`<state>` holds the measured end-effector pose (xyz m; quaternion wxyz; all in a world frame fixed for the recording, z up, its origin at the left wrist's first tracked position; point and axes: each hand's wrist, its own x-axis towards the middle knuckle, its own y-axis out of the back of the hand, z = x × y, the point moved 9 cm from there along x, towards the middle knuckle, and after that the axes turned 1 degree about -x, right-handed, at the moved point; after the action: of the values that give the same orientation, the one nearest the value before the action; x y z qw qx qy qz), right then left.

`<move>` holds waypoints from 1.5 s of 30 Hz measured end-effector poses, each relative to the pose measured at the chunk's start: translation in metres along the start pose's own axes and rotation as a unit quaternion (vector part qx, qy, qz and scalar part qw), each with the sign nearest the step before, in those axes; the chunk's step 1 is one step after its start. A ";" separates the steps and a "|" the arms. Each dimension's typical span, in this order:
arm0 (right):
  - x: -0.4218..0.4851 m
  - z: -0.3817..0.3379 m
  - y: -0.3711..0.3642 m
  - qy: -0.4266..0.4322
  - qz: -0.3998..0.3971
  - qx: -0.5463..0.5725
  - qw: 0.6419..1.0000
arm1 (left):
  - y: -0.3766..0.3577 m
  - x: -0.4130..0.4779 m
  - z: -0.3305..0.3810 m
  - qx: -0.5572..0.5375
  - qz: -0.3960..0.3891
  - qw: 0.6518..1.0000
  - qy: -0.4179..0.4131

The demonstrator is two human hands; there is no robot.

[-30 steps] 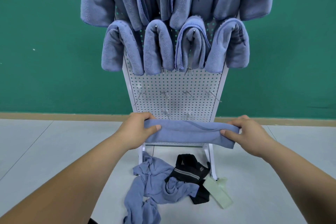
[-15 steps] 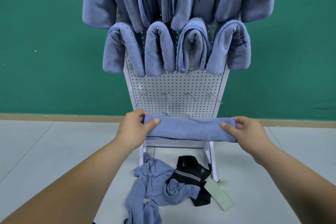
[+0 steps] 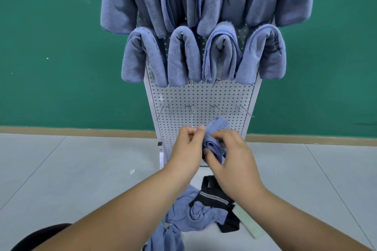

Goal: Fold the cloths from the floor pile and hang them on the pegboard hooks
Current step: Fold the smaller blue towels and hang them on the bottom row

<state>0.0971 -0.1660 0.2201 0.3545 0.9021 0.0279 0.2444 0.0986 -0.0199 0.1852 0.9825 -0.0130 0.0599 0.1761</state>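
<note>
A folded blue cloth is doubled over between my two hands, in front of the lower part of the white pegboard. My left hand pinches its left side, and my right hand grips its right side with curled fingers. Several folded blue cloths hang on the upper hooks. A row of bare metal hooks sits just above my hands. On the floor below lies the pile, with a crumpled blue cloth and a black cloth.
A pale green flat item lies on the floor right of the pile. A green wall stands behind the pegboard. Light grey floor tiles spread to both sides. A dark shape shows at the bottom left.
My hands have come together from wide apart, folding the long stretched cloth in half. The cloth now bunches upright between them, closer to the pegboard's lower hooks.
</note>
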 end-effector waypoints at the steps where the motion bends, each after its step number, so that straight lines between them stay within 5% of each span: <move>1: -0.002 -0.001 -0.006 0.011 -0.019 -0.006 1.000 | 0.001 -0.001 -0.004 -0.020 0.001 1.000 0.019; 5: -0.002 0.000 -0.009 0.004 -0.037 0.087 0.995 | 0.017 -0.004 -0.005 -0.049 0.028 0.997 0.054; 12: 0.018 0.033 0.009 -0.185 0.058 0.183 0.964 | 0.037 -0.001 0.005 -0.077 0.034 0.996 0.042; 17: 0.027 0.021 -0.020 -0.280 -0.075 0.492 0.821 | 0.042 -0.013 0.022 -0.146 0.009 0.985 0.086; 21: 0.029 -0.004 -0.026 -0.276 -0.090 0.576 0.764 | 0.059 -0.023 0.034 -0.137 0.021 0.987 0.077; 25: 0.034 -0.018 -0.030 -0.262 -0.030 0.536 0.802 | 0.087 -0.025 0.040 -0.016 0.084 0.996 0.002; 29: 0.041 -0.050 -0.026 -0.185 0.028 0.453 0.872 | 0.103 -0.031 0.069 0.173 0.120 0.964 -0.162; 39: 0.055 -0.101 -0.067 -0.068 -0.036 0.429 0.900 | 0.125 -0.019 0.063 0.029 0.100 0.982 -0.160; 45: 0.069 -0.102 -0.083 -0.029 -0.036 0.386 0.921 | 0.138 0.013 0.072 0.060 0.094 0.980 -0.166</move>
<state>0.1211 -0.0244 0.2590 -0.0121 0.9740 0.1424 0.1758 0.0707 0.1175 0.2545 0.9568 0.0809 -0.0923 0.2636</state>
